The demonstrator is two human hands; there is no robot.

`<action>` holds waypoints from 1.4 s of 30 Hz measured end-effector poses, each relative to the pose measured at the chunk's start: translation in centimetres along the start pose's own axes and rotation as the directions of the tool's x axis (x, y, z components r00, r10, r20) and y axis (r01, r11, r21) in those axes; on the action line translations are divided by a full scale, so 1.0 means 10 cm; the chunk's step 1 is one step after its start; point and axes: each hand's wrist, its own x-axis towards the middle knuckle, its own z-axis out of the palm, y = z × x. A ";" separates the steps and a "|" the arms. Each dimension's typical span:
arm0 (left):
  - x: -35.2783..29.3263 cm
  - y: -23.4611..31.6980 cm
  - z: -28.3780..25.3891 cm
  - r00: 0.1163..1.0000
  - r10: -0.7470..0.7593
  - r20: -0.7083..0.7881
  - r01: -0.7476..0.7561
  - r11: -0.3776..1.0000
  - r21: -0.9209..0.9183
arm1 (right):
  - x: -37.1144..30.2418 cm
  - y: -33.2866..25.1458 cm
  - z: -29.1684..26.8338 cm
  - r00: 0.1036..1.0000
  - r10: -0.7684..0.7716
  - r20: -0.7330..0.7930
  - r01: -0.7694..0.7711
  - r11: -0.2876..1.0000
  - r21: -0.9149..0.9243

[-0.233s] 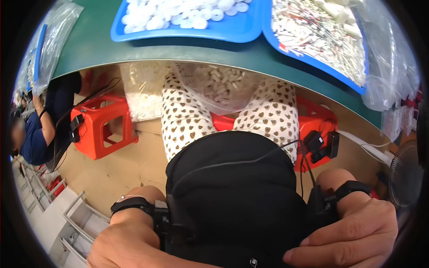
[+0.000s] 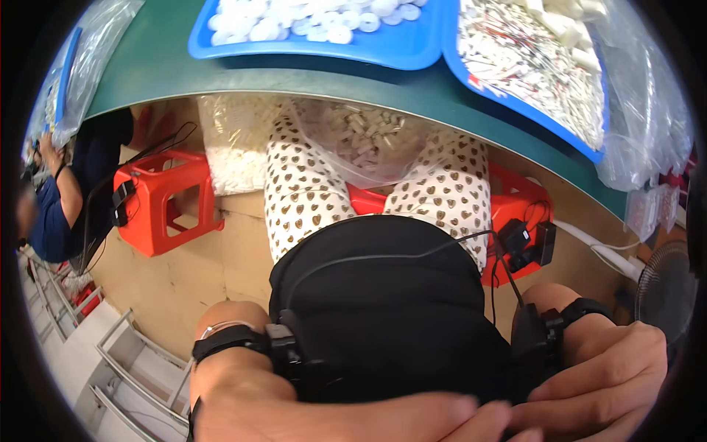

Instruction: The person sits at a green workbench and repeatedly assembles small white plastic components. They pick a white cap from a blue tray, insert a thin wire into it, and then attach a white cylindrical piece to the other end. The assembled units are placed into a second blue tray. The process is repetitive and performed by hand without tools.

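Low in front of my black top [image 2: 383, 309], my two hands meet at the picture's lower edge. My left hand [image 2: 353, 418] reaches across to the right, its fingers stretched out and slightly blurred, tips beside the other hand. My right hand [image 2: 607, 379] has its fingers bent and pressed together, pointing left. Whatever lies between the fingertips is cut off by the lower edge. A black strap with a small device [image 2: 283, 342] sits on my left wrist, and a similar black device [image 2: 545, 331] on my right.
On the green table [image 2: 155, 70] stand a blue tray [image 2: 317, 57] of white round pieces and another blue tray [image 2: 530, 118] of small white parts and wires. Clear bags of pieces [image 2: 368, 140] lie above my lap. Red stools [image 2: 166, 199], a fan [image 2: 666, 287] and a seated person [image 2: 55, 214] are around.
My left hand has risen and moved right, so its fingers now show beside my right hand. The right hand has shifted slightly right. The view has tilted a little.
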 end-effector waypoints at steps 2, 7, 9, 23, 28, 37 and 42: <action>-0.05 -0.12 0.17 0.992 0.060 -0.108 -0.070 0.993 -0.096 | 0.00 0.14 -0.09 0.984 -0.142 0.110 0.117 0.970 0.214; -0.09 -0.23 0.24 0.959 0.124 -0.253 -0.164 0.976 -0.141 | 0.00 0.35 -0.02 0.934 -0.350 -0.066 0.352 0.877 0.327; -0.12 -0.24 0.28 0.934 0.136 -0.330 -0.189 0.973 -0.134 | 0.00 0.37 -0.03 0.929 -0.351 -0.115 0.368 0.855 0.366; 0.19 -0.28 -0.06 0.961 0.261 0.093 -0.237 0.949 -0.209 | -0.08 0.56 0.10 0.778 -0.552 -0.299 0.626 0.720 0.299; 0.32 -0.77 0.21 0.983 0.144 0.110 -0.135 0.987 -0.082 | 0.46 1.21 0.37 0.796 -0.060 -0.602 0.035 0.998 -0.054; 0.65 -1.91 0.29 0.969 0.033 -0.245 0.095 0.864 0.494 | 0.80 2.08 0.21 0.900 -0.213 -0.381 -0.056 0.810 -0.584; 0.74 -2.07 0.31 0.970 -0.030 -0.240 0.169 0.793 0.585 | 0.81 2.07 0.21 0.919 -0.201 -0.341 -0.057 0.786 -0.615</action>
